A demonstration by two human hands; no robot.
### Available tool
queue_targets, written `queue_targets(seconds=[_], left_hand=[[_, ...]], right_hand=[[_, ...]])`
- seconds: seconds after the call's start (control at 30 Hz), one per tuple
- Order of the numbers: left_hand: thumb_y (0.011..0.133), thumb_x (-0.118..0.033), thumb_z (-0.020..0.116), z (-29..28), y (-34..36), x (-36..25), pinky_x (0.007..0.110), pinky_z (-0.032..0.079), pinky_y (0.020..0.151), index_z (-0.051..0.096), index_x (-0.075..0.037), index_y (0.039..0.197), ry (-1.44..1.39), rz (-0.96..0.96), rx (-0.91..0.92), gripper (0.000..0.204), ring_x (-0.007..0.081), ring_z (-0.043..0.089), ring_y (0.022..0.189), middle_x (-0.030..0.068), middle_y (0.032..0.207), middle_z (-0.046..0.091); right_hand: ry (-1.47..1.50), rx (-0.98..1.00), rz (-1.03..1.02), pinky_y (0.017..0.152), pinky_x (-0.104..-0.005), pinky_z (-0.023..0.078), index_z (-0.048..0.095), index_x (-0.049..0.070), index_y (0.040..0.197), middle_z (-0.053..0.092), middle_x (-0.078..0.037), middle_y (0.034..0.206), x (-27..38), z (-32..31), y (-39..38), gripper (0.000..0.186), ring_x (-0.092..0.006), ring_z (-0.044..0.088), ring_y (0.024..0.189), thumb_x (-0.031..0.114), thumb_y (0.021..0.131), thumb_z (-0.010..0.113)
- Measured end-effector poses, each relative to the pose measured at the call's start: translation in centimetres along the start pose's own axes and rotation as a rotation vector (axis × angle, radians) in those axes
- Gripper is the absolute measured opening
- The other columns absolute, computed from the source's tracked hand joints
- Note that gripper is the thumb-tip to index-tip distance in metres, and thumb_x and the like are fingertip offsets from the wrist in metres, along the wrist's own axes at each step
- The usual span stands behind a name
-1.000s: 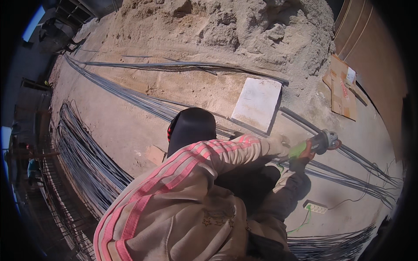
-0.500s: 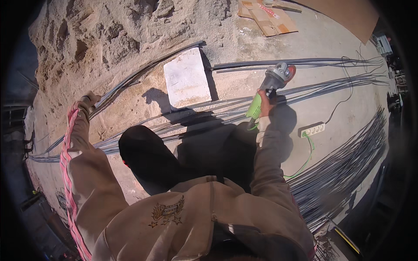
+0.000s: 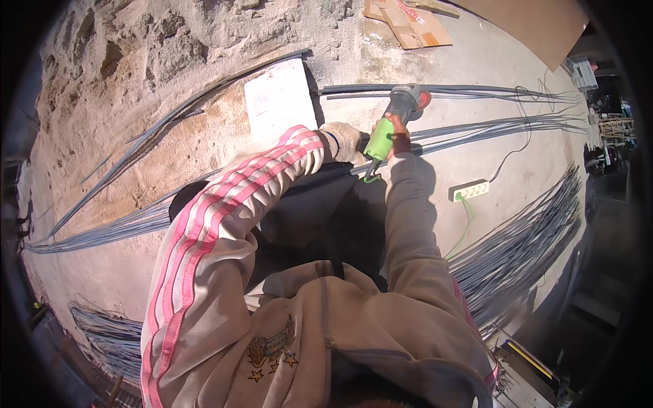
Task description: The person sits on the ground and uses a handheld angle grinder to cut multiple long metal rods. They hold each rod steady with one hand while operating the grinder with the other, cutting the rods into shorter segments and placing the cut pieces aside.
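Note:
A green and grey angle grinder (image 3: 382, 139) with a red guard is in my right hand (image 3: 400, 138), its fingers wrapped round the green body. The grinder's head points away from me, and a green cord leaves its near end. My left hand (image 3: 343, 141), in a pale glove, is close beside the grinder's left side. Its fingertips are hard to make out, so whether it touches the tool is unclear. Grey metal rods (image 3: 469, 130) run crosswise beneath the grinder. Just beyond my left hand lies a white square slab (image 3: 280, 98).
A white power strip (image 3: 471, 190) with a green plug lies to the right. Thick bundles of rods (image 3: 520, 248) spread at the lower right. Rough sandy rubble (image 3: 156, 54) rises at the far left. Flattened cardboard (image 3: 411, 24) lies at the back.
My left hand has let go of the rods at the left and swung right to the grinder's side. The grinder and right hand have shifted slightly left in view.

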State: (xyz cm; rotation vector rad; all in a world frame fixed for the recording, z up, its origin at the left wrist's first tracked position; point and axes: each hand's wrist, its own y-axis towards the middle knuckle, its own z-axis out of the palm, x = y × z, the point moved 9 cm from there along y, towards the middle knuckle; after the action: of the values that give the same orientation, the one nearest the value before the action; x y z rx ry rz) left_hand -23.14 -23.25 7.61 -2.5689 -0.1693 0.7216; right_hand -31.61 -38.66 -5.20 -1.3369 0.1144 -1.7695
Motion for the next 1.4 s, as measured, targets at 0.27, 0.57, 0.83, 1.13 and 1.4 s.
queue_targets(seconds=[0.27,0.57,0.83,1.13,1.4], left_hand=[[0.081,-0.053,0.079,7.5,-0.7,-0.6,0.042,0.056,0.080,0.076,-0.005,0.112,-0.719,-0.136,-0.441,0.056,0.0365,0.074,0.090,0.0211,0.093,0.076],[0.084,-0.053,0.078,10.2,-0.6,-3.3,0.044,0.056,0.086,0.076,-0.007,0.112,-0.622,-0.009,-0.300,0.054,0.0362,0.073,0.096,0.0189,0.100,0.076],[0.089,-0.058,0.069,9.6,-2.9,-1.9,0.050,0.058,0.087,0.079,-0.007,0.105,0.097,-0.143,0.219,0.055,0.0384,0.074,0.101,0.0180,0.099,0.077],[0.082,-0.041,0.073,6.3,-4.9,2.4,0.049,0.059,0.083,0.082,-0.010,0.105,0.044,-0.308,0.040,0.040,0.0344,0.075,0.099,0.0174,0.101,0.078],[0.082,-0.048,0.072,6.6,-4.2,-5.7,0.047,0.056,0.078,0.080,-0.016,0.091,0.058,0.086,-0.047,0.034,0.0335,0.073,0.092,0.0104,0.099,0.077]], right_hand=[[0.047,-0.211,-0.122,0.060,-0.0407,0.059,0.064,0.003,0.099,0.068,-0.011,0.082,1.5,-0.1,-7.4,0.030,-0.0263,0.070,0.068,0.027,0.084,0.075],[-0.059,-0.365,-0.315,0.061,-0.0409,0.059,0.064,0.004,0.100,0.069,-0.012,0.084,2.1,-5.5,-9.5,0.029,-0.0268,0.070,0.069,0.028,0.086,0.074],[-0.124,-0.296,-0.361,0.062,-0.0412,0.058,0.065,0.005,0.102,0.069,-0.012,0.085,4.4,-6.1,-8.6,0.029,-0.0273,0.071,0.071,0.029,0.087,0.073],[-0.203,-0.164,-0.301,0.063,-0.0414,0.058,0.066,0.006,0.103,0.069,-0.012,0.087,1.3,-4.1,-8.6,0.028,-0.0279,0.071,0.072,0.030,0.089,0.071],[-0.311,-0.143,-0.403,0.064,-0.0417,0.058,0.066,0.007,0.104,0.070,-0.013,0.088,3.5,-0.1,-9.5,0.028,-0.0284,0.071,0.074,0.031,0.091,0.070]])
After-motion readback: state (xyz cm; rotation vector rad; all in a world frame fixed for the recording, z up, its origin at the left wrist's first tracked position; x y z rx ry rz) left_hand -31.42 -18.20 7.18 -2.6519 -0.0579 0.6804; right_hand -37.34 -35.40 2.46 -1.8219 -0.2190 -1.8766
